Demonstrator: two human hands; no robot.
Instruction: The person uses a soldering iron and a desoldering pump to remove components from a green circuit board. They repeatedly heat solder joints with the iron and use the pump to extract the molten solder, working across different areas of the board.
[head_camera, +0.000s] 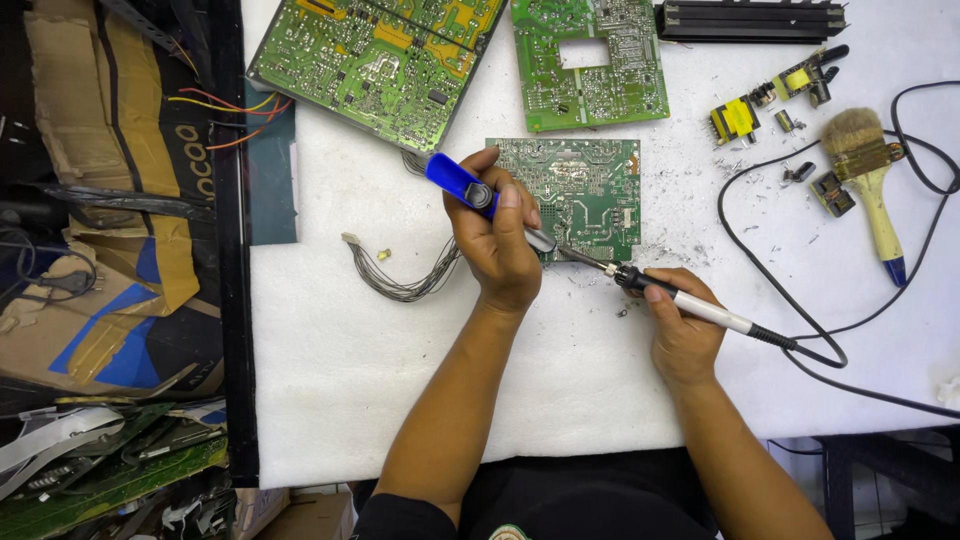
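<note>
A small green rectangular circuit board (575, 198) lies flat on the white foam-covered bench (400, 380), solder side up, its surface covered in pale traces and silvery joints. Its edges run nearly square to the bench, with the near edge just under the two tools.

The left hand (500, 240) is closed around a blue-handled desoldering pump with a silver barrel (480, 195). The pump's long axis runs diagonally, from the blue end at the upper left down to its tip at the lower right, near the board's near edge. The thumb rests on the dark button on the pump's side.

The right hand (680, 325) grips a slim soldering iron with a black collar and grey handle (690, 303), held like a pen. The iron's long axis slants from the lower right, where its black cable (820, 355) leaves the handle, up to the left; its metal tip points at the board's near edge and meets the pump's tip there.

Around it lie two larger green circuit boards (590, 60), a bundle of grey wires (400, 275), a wooden-handled bristle brush (870, 180) and yellow-wound transformers (740, 118).
</note>
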